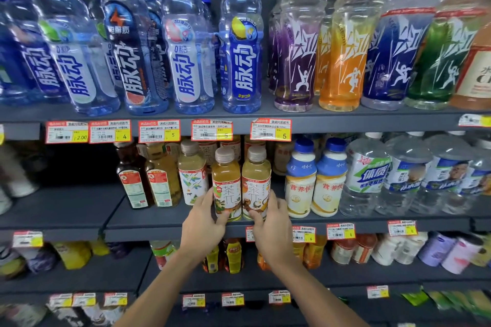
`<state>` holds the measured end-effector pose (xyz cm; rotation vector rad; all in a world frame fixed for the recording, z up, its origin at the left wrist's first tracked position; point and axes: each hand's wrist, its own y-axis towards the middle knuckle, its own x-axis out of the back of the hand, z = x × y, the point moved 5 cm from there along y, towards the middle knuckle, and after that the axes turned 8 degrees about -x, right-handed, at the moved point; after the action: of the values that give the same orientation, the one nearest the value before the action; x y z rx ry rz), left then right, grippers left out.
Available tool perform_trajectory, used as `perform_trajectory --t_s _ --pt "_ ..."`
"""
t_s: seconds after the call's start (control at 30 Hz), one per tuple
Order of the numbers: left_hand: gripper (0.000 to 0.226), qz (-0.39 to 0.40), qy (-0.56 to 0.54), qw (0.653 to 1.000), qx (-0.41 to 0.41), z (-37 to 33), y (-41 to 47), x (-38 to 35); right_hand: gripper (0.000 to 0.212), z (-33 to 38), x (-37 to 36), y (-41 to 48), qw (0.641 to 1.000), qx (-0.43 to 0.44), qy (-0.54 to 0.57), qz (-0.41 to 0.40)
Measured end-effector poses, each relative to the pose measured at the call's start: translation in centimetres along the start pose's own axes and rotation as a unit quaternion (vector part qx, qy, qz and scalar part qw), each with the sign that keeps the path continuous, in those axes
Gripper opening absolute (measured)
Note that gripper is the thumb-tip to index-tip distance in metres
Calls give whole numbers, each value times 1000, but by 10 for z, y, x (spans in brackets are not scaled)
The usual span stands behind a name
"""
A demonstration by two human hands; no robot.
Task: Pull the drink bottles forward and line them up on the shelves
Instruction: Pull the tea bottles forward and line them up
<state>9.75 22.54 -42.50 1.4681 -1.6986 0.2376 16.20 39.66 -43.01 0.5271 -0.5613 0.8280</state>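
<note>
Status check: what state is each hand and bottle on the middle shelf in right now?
left hand, grips the left tea bottle
right hand, grips the right tea bottle
left tea bottle, upright, capped, at shelf front
right tea bottle, upright, capped, beside it
milk drink bottles, upright, capped, unheld

Both bare forearms reach up and forward, close together; the left hand (205, 223) grips the darker tea bottle (226, 180), the right hand (271, 225) the paler tea bottle (256, 180).
</note>
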Motion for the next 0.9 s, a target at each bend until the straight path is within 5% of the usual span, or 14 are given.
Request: perform_trajectory --t_s 0.5,0.9 --pt "69 -8 -1 1000 12 7 2 -10 76 -7 -16 -25 983 -143 -25 -115" --pt "63 3 -4 1000 -1 8 4 -14 67 -11 -14 -21 984 -121 -28 -128"
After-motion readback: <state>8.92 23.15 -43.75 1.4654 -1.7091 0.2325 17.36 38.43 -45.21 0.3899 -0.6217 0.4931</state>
